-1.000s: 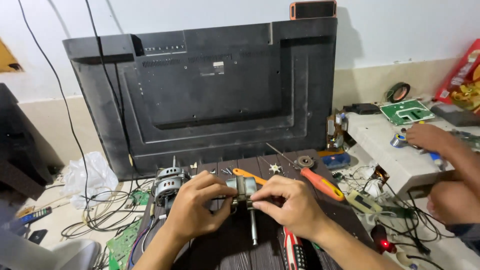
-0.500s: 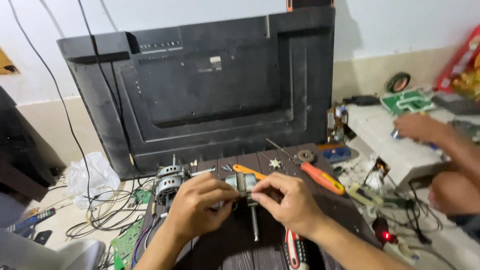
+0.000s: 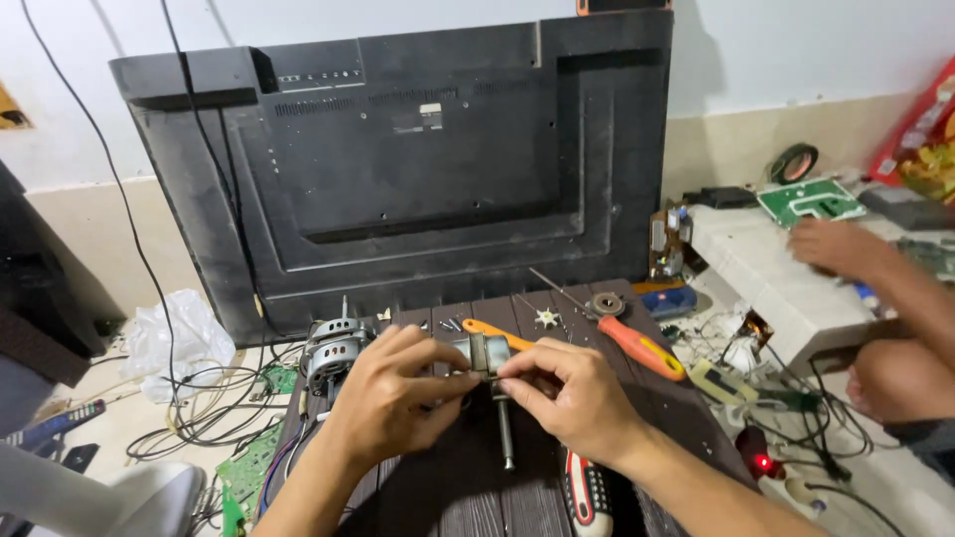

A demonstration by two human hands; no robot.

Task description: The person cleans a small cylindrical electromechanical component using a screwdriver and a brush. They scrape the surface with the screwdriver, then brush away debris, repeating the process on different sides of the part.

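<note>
My left hand [image 3: 390, 398] and my right hand [image 3: 572, 393] meet over a dark slatted table [image 3: 458, 487], both pinching a small grey motor rotor [image 3: 485, 353] whose steel shaft [image 3: 505, 438] points down toward me. To the left of my left hand stands a grey electric motor [image 3: 331, 350] with copper windings. An orange-handled tool [image 3: 497, 334] lies just behind the rotor. A red and orange screwdriver [image 3: 637, 343] rests to the right of my right hand.
The big black back of a flat television [image 3: 418, 169] leans on the wall behind. A red and black handle [image 3: 587, 494] lies by my right wrist. Another person's hand [image 3: 841, 244] reaches over a white box [image 3: 786, 288] at right. Cables and a green circuit board [image 3: 244, 477] clutter the floor at left.
My hands stay on the rotor with small finger shifts. The other person's hand at right has moved left over the white box.
</note>
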